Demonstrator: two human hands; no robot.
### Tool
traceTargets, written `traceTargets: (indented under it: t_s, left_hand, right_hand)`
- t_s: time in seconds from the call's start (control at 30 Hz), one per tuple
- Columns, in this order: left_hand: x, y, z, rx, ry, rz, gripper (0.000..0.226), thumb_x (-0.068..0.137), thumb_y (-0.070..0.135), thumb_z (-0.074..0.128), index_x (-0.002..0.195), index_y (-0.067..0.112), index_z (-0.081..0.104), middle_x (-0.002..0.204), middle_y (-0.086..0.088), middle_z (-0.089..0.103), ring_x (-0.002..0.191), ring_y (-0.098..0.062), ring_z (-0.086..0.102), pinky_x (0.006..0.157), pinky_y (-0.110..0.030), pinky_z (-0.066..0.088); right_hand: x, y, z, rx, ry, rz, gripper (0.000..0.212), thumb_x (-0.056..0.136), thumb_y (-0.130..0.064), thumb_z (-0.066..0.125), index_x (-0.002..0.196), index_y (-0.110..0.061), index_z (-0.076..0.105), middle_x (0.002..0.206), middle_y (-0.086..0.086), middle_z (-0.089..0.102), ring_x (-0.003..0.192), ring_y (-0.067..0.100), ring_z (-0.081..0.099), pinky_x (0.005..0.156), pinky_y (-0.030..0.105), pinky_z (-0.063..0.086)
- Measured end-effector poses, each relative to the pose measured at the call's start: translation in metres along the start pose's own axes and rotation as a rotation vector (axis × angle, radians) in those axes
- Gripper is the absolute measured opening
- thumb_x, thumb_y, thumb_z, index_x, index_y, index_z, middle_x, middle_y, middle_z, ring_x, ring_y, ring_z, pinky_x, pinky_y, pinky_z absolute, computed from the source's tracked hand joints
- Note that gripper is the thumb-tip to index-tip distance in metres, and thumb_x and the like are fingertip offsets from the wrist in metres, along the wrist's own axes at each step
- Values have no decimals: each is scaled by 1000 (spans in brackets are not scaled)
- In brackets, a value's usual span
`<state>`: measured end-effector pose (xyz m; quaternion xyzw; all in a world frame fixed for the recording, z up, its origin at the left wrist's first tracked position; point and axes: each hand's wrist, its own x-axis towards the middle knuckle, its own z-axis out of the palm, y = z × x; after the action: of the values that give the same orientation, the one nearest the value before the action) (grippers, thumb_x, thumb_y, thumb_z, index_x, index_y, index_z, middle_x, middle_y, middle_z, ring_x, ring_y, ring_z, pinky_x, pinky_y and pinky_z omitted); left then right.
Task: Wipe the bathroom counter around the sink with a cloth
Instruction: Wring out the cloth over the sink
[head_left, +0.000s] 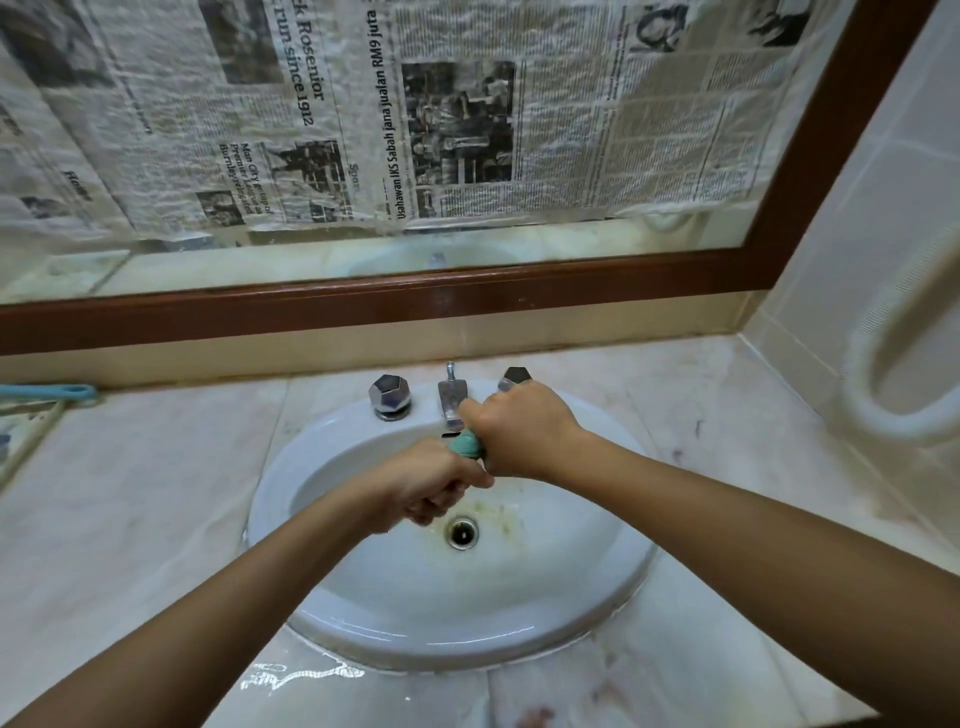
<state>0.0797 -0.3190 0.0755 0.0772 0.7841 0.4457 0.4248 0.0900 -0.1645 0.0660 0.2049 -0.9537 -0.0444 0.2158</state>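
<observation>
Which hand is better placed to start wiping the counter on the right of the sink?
Probably the right hand: it grips the cloth over the sink, nearer the right counter. The left hand holds the cloth's other end.

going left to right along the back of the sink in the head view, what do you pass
blue handle at the counter's left edge → left tap knob → spout → right tap knob, partly behind the right hand → white curved bar on the right wall

newspaper-covered mirror (415, 130), brown frame (363, 306), tiled wall (883, 208)
</observation>
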Motion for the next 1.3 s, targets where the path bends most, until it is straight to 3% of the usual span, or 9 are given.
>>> traceTargets:
  t_s: [0.1,0.27,0.4,0.5,0.63,0.8,0.93,1.1,1.3]
  left_hand:
    - [-5,5,-9,450,185,111,19,79,27,67,70,17,55,50,3,55,41,-14,44,43,-21,32]
    - [-12,-11,-17,1151,628,369,49,72,47,61,114,26,50,98,2,61,86,-23,59,67,-32,42]
    - [-13,-34,-28,1369,931,906,44,61,26,68,103,14,62,83,-5,60,69,-29,58,61,-36,40]
    - [-16,-38,-40,1426,897,882,28,58,26,73,81,14,63,67,-5,61,53,-28,55,50,-30,42]
    - [-31,-36,-45,1328,713,557,17,73,31,62,77,15,63,75,-6,65,65,-31,63,55,-25,38]
    - [-39,-39,-53,596,246,273,23,66,14,63,57,13,42,53,-2,43,49,-20,37,47,-24,24]
    - [-58,-50,-51,148,-36,171,31,68,1,61,62,18,36,51,-4,31,45,-17,24,48,-26,20]
    - [-60,-58,-47,-176,-214,31,41,73,-2,50,57,23,22,45,1,23,41,-12,12,52,-27,6]
    - [-51,-53,-48,43,-46,164,23,73,2,60,73,16,42,52,-2,32,43,-13,24,45,-23,19]
  right_hand:
    - [-3,-16,-20,145,-343,278,28,73,-21,63,100,-19,62,85,9,64,74,31,59,57,29,36]
    - [-2,-32,-30,881,-770,817,15,71,-6,62,68,-14,50,54,6,47,39,18,38,43,19,29]
    - [2,-38,-41,1222,-975,1032,28,76,-4,56,61,-18,37,44,-1,33,37,12,25,44,17,17]
    - [6,-48,-43,1225,-1028,931,29,76,-5,58,61,-18,38,46,-1,34,39,12,26,42,17,17]
    - [17,-69,-43,750,-801,739,13,73,-10,65,77,-11,52,57,5,49,44,18,42,42,22,33]
    - [21,-96,-45,-13,-419,390,30,77,-15,59,106,-9,55,89,13,62,77,31,61,55,32,40]
    - [14,-102,-36,-109,-221,240,39,71,-11,57,109,-6,52,74,14,66,60,35,62,52,31,42]
    - [17,-105,-32,-223,-169,192,36,50,-15,72,85,-12,63,43,0,53,27,22,45,40,15,21]
    - [13,-109,-42,-224,-204,276,44,73,-9,58,116,-9,48,79,11,68,63,33,64,45,25,27]
